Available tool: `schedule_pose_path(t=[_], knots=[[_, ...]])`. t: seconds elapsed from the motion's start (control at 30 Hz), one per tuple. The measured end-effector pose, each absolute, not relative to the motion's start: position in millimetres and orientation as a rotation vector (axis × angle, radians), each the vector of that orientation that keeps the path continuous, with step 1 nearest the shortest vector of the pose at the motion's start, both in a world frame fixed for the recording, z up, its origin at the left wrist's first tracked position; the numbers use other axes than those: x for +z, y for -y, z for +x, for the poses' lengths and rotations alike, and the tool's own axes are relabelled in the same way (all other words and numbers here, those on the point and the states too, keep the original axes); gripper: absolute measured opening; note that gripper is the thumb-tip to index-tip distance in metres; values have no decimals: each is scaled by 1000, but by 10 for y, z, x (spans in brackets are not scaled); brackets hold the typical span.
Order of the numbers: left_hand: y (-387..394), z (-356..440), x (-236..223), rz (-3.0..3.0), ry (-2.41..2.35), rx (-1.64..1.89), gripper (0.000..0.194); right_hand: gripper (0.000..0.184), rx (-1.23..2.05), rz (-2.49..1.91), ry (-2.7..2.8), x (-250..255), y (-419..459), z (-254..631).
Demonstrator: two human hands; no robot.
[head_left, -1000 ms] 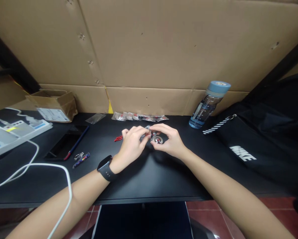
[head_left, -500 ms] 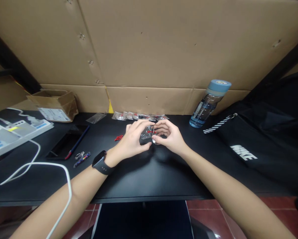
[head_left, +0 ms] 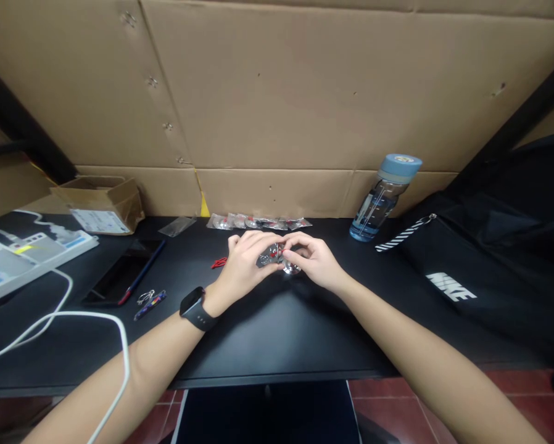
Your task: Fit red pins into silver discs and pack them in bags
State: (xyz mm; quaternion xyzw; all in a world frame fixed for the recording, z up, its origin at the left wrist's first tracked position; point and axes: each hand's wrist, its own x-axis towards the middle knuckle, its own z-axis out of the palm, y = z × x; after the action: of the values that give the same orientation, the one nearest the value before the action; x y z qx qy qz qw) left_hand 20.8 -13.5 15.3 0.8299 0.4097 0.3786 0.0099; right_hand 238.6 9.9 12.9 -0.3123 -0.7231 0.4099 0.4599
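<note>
My left hand (head_left: 248,260), with a dark watch on its wrist, curls around a small clear plastic bag (head_left: 266,255) with something red at it. Close against it, my right hand (head_left: 318,261) pinches a shiny round metal piece (head_left: 290,267) between thumb and fingers. A bit of red shows near the fingertips, where the two hands meet. Whether the red part joins the metal piece, I cannot tell. A bundled red cord (head_left: 219,263) lies on the black table just left of my left hand.
Several small clear packets (head_left: 244,222) lie along the cardboard wall, near an empty-looking plastic bag (head_left: 177,227). On the left are a carton (head_left: 103,206), power strip (head_left: 41,259), white cable (head_left: 126,364), dark tablet (head_left: 124,271) and keychain (head_left: 150,304). A bottle (head_left: 381,203) and black bag (head_left: 471,265) stand right.
My hands have drawn closer together, and the fingers of my right hand have closed more tightly. More of the shiny metal piece shows below them. The view has tilted slightly upward.
</note>
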Motion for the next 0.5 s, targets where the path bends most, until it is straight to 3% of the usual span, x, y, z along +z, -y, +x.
schedule_pose_path(t=[0.07, 0.2, 0.23, 0.37, 0.5], knots=[[114, 195, 149, 2579, -1325, 1150, 45, 24, 927, -785, 1763, 153, -123, 2414], [9, 81, 125, 2548, -1409, 1003, 80, 23, 827, -836, 1676, 231, -216, 2555], [-25, 44, 113, 2548, -1421, 961, 80, 22, 775, -875, 1660, 252, -246, 2608], [-144, -35, 38, 2552, -1423, 849, 43, 14, 404, -1069, 1693, 325, -357, 2829], [-180, 25, -38, 2524, -1360, 739, 36, 10, 255, -1137, 1712, 361, -405, 2950]])
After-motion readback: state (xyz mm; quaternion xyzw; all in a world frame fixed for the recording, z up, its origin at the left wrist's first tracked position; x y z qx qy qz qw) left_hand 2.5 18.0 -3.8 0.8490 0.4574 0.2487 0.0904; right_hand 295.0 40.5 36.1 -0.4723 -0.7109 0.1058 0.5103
